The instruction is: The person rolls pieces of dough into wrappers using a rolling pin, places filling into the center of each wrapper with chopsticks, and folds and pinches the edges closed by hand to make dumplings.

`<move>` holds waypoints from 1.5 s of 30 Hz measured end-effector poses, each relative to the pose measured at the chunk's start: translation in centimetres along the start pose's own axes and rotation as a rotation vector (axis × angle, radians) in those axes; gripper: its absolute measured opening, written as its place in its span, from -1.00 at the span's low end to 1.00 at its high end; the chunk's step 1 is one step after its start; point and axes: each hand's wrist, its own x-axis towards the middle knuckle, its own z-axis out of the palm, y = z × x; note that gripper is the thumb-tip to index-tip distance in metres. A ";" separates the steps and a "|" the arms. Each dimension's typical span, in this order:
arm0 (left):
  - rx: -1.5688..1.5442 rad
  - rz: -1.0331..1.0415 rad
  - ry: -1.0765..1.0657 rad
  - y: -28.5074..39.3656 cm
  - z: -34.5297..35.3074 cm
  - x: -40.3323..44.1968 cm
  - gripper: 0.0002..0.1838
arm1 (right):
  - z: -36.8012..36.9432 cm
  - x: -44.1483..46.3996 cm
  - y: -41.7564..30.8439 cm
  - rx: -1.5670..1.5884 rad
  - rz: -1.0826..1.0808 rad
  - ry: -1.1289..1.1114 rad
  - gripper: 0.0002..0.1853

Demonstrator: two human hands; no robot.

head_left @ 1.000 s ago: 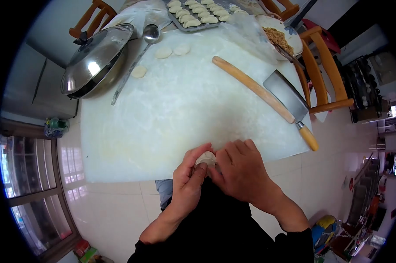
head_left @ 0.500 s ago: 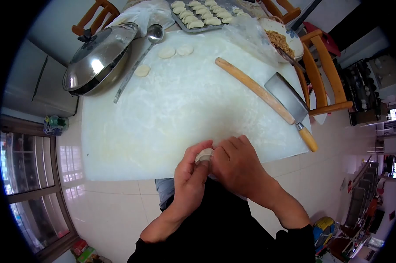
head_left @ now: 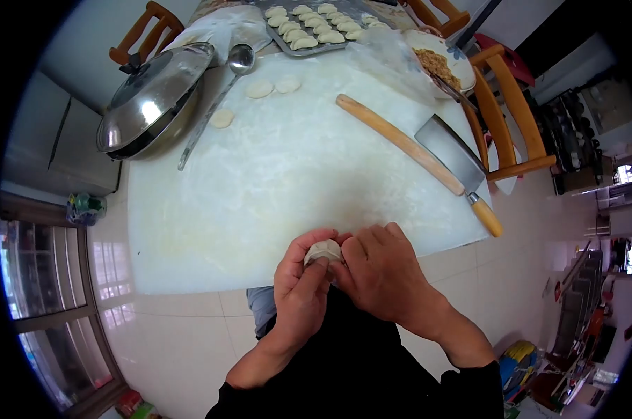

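Observation:
A pale dumpling (head_left: 323, 253) is held between both hands just past the near edge of the white board (head_left: 260, 188). My left hand (head_left: 300, 283) wraps round it from the left, thumb pressed on its near side. Closed on its right side is my right hand (head_left: 382, 269), its fingertips partly hidden behind the knuckles. Three flat dough wrappers, one of them here (head_left: 221, 119), lie on the board's far left. Finished dumplings sit in rows on a grey metal tray (head_left: 316, 49) at the back.
On the right lie a wooden rolling pin (head_left: 400, 143) and a cleaver (head_left: 455, 150). A bowl of filling (head_left: 462, 70) stands at the back right, beside a plastic bag (head_left: 393, 63). At left are a lidded wok (head_left: 155, 98) and a metal ladle (head_left: 214, 108). Wooden chairs (head_left: 515, 119) flank the table.
Both hands stay closed on the dumpling, and more of its pale top shows now between the fingers. The camera view has shifted slightly.

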 end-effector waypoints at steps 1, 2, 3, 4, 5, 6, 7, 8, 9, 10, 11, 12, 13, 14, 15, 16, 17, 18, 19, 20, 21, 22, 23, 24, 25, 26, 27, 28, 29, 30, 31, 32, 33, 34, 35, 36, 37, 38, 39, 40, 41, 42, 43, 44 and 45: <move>-0.002 0.001 0.001 0.0 0.0 0.0 -0.59 | -0.1 0.1 -0.1 0.000 -0.004 -0.007 -0.80; -0.017 0.011 -0.003 0.0 0.0 -0.1 -0.60 | -0.1 0.2 -0.2 0.000 -0.006 -0.015 -0.82; -0.033 0.020 -0.007 0.1 0.0 -0.1 -0.60 | 0.0 0.3 -0.2 0.002 -0.007 -0.016 -0.82; -0.033 0.020 -0.004 0.1 -0.3 -0.1 -0.60 | 0.0 0.4 -0.3 0.008 -0.011 -0.024 -0.82; -0.025 0.005 -0.029 -0.1 -0.8 0.0 -0.61 | 0.1 0.5 -0.3 0.013 -0.015 -0.030 -0.83; -0.017 -0.012 -0.055 -0.1 -1.1 0.0 -0.61 | 0.4 0.5 -0.1 0.014 -0.015 -0.031 -0.83; -0.017 -0.013 -0.053 0.0 -1.1 0.0 -0.61 | 0.9 0.4 0.3 0.073 -0.046 0.007 -0.82; -0.026 0.002 -0.056 0.1 -1.0 0.0 -0.62 | 1.2 0.5 0.5 0.131 -0.077 0.046 -0.82; -0.034 0.016 -0.058 0.1 -0.9 0.0 -0.63 | 1.3 0.6 0.5 0.132 -0.075 0.044 -0.82; -0.035 0.012 -0.057 0.1 -0.9 0.0 -0.63 | 1.3 0.7 0.4 0.136 -0.078 0.037 -0.81; -0.029 0.015 -0.045 0.0 -0.9 0.2 -0.63 | 1.2 0.9 0.3 0.138 -0.080 0.031 -0.80; -0.022 0.019 -0.035 0.0 -0.8 0.3 -0.62 | 1.0 0.9 0.1 0.138 -0.079 0.030 -0.80; -0.022 0.018 -0.036 0.0 -0.7 0.4 -0.62 | 0.6 0.8 -0.3 0.137 0.006 -0.009 -0.78; -0.040 0.033 -0.023 0.1 -0.4 0.5 -0.61 | 0.4 0.7 -0.6 0.136 0.089 -0.048 -0.76; -0.056 0.050 -0.009 0.3 -0.3 0.6 -0.60 | 0.2 0.7 -1.0 0.136 0.086 -0.047 -0.76; -0.056 0.052 -0.009 0.3 -0.2 0.6 -0.60 | -0.1 0.4 -1.2 0.134 0.107 -0.056 -0.76; -0.072 0.048 -0.007 0.3 -0.1 0.6 -0.60 | -0.2 0.2 -1.3 0.131 0.131 -0.065 -0.76; -0.087 0.041 -0.008 0.3 -0.1 0.6 -0.59 | 0.0 0.2 -1.3 0.130 0.135 -0.063 -0.76; -0.086 0.035 -0.012 0.2 -0.1 0.6 -0.59 | 0.6 0.1 -1.3 0.134 0.121 -0.005 -0.76; -0.087 0.034 -0.025 0.1 -0.2 0.6 -0.60 | 1.2 0.0 -1.2 0.137 0.105 0.052 -0.74; -0.087 0.036 -0.037 0.1 -0.2 0.6 -0.60 | 1.6 0.0 -1.1 0.137 0.108 0.055 -0.74; -0.086 0.035 -0.038 0.1 -0.2 0.6 -0.60 | 1.9 -0.1 -0.9 0.148 0.071 0.088 -0.74; -0.091 0.043 -0.037 0.2 -0.1 0.6 -0.60 | 2.2 -0.1 -0.8 0.158 0.033 0.120 -0.75; -0.097 0.052 -0.035 0.2 0.0 0.6 -0.61 | 2.4 -0.1 -0.7 0.159 0.033 0.120 -0.75; -0.097 0.052 -0.035 0.1 0.0 0.6 -0.61 | 2.6 -0.1 -0.6 0.141 0.012 0.140 -0.74; -0.093 0.066 -0.028 0.0 0.1 0.6 -0.60 | 2.7 -0.1 -0.5 0.124 -0.008 0.159 -0.74; -0.088 0.081 -0.021 0.0 0.1 0.6 -0.59 | 2.9 -0.1 -0.5 0.124 -0.008 0.159 -0.74; -0.087 0.083 -0.021 -0.1 0.1 0.6 -0.59 | 3.1 -0.1 -0.5 0.100 -0.006 0.175 -0.73; -0.111 0.099 -0.007 -0.2 0.2 0.6 -0.60 | 3.3 0.0 -0.6 0.076 -0.005 0.193 -0.73; -0.133 0.115 0.005 -0.2 0.1 0.6 -0.60 | 2.9 0.0 -1.0 0.078 -0.009 0.197 -0.73; -0.129 0.120 0.003 0.0 0.1 0.6 -0.60 | 2.3 0.0 -1.6 0.115 0.078 0.178 -0.73; -0.191 0.131 0.012 0.1 0.1 0.6 -0.63 | 1.8 -0.1 -2.1 0.151 0.166 0.159 -0.73; -0.253 0.140 0.019 0.1 0.1 0.6 -0.66 | 1.6 -0.2 -2.3 0.150 0.164 0.165 -0.73; -0.250 0.141 0.014 0.0 0.0 0.7 -0.66 | 1.5 -0.4 -2.5 0.163 0.166 0.149 -0.73; -0.256 0.148 -0.009 -0.2 -0.2 0.8 -0.67 | 1.5 -0.5 -2.6 0.176 0.170 0.132 -0.73; -0.261 0.155 -0.033 -0.4 -0.3 0.8 -0.68 | 1.8 -0.6 -2.5 0.176 0.172 0.137 -0.73; -0.258 0.155 -0.036 -0.6 -0.4 0.8 -0.68 | 2.5 -0.7 -2.2 0.173 0.154 0.157 -0.74; -0.264 0.173 -0.054 -0.8 -0.5 0.8 -0.69 | 2.9 -0.8 -2.1 0.170 0.137 0.177 -0.74; -0.271 0.192 -0.072 -0.9 -0.6 0.7 -0.69 | 3.1 -0.8 -2.1 0.169 0.137 0.181 -0.74; -0.270 0.193 -0.074 -0.9 -0.6 0.7 -0.69 | 3.3 -0.7 -2.2 0.170 0.115 0.186 -0.74; -0.263 0.195 -0.066 -1.0 -0.6 0.6 -0.69 | 3.3 -0.7 -2.2 0.172 0.092 0.190 -0.75; -0.256 0.198 -0.057 -1.0 -0.6 0.5 -0.69 | 3.3 -0.7 -2.3 0.172 0.090 0.191 -0.75; -0.256 0.201 -0.058 -1.0 -0.7 0.3 -0.69 | 3.2 -0.8 -2.3 0.169 0.089 0.176 -0.75; -0.256 0.203 -0.060 -1.0 -0.7 0.3 -0.68 | 3.0 -0.8 -2.3 0.166 0.086 0.161 -0.74; -0.257 0.205 -0.061 -0.9 -0.8 0.2 -0.68 | 2.7 -0.8 -2.5 0.166 0.079 0.162 -0.74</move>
